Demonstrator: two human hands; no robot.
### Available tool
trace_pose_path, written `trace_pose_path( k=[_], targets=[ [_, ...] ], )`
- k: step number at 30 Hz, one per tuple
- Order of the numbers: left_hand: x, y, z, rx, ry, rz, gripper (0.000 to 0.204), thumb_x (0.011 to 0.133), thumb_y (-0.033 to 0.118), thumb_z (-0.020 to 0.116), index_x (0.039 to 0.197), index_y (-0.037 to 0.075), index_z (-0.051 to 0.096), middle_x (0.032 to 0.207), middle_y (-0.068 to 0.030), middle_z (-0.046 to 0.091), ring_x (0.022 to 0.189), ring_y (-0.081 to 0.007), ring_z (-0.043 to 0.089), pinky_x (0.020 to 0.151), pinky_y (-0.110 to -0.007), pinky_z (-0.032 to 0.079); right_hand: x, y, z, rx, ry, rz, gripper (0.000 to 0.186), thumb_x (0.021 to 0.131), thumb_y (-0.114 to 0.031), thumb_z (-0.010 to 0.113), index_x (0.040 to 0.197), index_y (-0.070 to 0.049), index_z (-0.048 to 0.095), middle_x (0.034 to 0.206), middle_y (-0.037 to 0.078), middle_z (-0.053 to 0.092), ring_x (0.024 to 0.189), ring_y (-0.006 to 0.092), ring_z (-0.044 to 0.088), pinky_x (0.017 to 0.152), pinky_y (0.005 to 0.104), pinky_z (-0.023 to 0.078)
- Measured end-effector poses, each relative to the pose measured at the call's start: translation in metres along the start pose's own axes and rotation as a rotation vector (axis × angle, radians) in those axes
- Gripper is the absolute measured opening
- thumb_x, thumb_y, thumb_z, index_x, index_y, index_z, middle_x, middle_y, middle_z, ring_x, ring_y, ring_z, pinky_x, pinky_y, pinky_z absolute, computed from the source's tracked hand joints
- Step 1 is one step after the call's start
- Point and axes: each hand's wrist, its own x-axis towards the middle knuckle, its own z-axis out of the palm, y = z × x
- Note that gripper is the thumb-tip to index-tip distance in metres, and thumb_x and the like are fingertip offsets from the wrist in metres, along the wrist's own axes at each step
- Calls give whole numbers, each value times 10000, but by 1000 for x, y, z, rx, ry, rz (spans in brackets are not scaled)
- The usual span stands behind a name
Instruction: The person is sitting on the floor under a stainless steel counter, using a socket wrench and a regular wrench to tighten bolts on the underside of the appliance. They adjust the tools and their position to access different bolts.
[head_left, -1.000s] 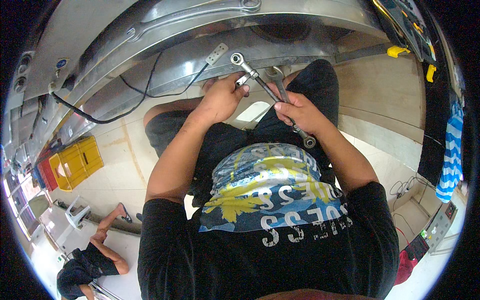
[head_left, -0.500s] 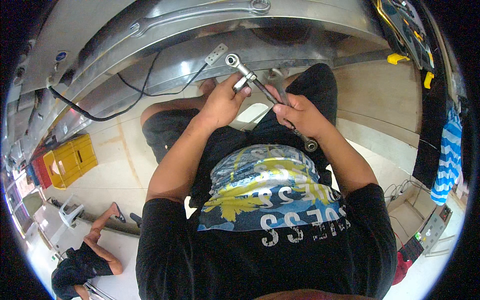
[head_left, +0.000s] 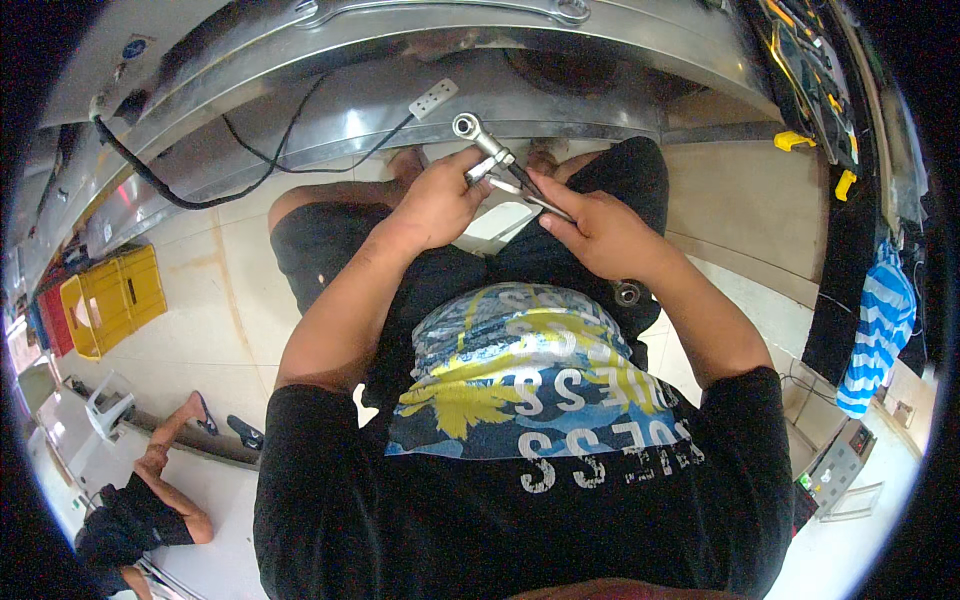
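A metal linkage rod (head_left: 517,173) with a ring-shaped end slants across my lap. Its upper ring end (head_left: 466,126) points away from me, and its lower ring end (head_left: 628,293) shows below my right wrist. My left hand (head_left: 445,200) is closed beneath the upper end, around a bright metal tool (head_left: 482,168) that looks like a wrench crossing the rod; most of it hides in the palm. Closed too, my right hand (head_left: 605,232) grips a silver wrench (head_left: 548,208) whose head lies against the rod, while the fingers cover the rod's middle.
A large combination wrench (head_left: 440,8) rests on the metal ledge ahead. Below it lie a white power strip (head_left: 434,98) and black cable (head_left: 290,165). A yellow crate (head_left: 115,300) stands at left. Another person (head_left: 150,510) is at lower left. A striped cloth (head_left: 880,330) hangs right.
The wrench in my right hand has swung from above the hand down across the rod. My right fingers have shifted along it. My left hand keeps its grip.
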Motion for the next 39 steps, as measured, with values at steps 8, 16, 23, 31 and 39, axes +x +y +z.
trace_pose_path(
  k=[8, 16, 23, 31, 39],
  targets=[
    [-6, -7, 2, -6, -109, -89, 348, 953, 172, 623, 1274, 41, 591, 1093, -287, 669, 1053, -473, 624, 915, -510, 497, 1, -5, 2, -5, -146, 43, 679, 1001, -205, 555, 1586, -149, 216, 1038, 268, 673, 924, 461, 658, 841, 512, 514],
    [-7, -5, -2, -78, -99, -140, 349, 971, 223, 623, 1258, 24, 610, 1092, -282, 676, 1069, -458, 631, 924, -486, 498, 6, 5, 24, 169, -53, 31, 645, 993, -196, 556, 1570, -131, 274, 1257, 263, 633, 1083, 463, 636, 951, 475, 514],
    [-4, -2, -4, -223, -80, -117, 361, 979, 225, 620, 1281, 27, 600, 1104, -269, 684, 1079, -439, 641, 917, -464, 498, 1, 6, 25, 198, 41, 88, 587, 986, -202, 577, 1530, -106, 378, 1176, 253, 683, 1022, 402, 693, 929, 439, 521],
    [-6, -12, 4, -195, -46, -27, 351, 977, 221, 622, 1270, 30, 598, 1110, -276, 677, 1074, -450, 635, 909, -474, 498, -2, 10, 15, 448, -58, 180, 523, 994, -195, 597, 1490, -113, 454, 747, 15, 570, 658, 128, 532, 611, 311, 456],
    [-5, -16, -10, -170, -89, -117, 391, 971, 241, 636, 1320, 69, 603, 1170, -274, 665, 1121, -425, 632, 952, -448, 496, 1, 13, 4, 687, -83, 210, 453, 1002, -174, 591, 1449, -160, 517, 691, -69, 430, 586, 62, 409, 520, 252, 354]
  ],
)
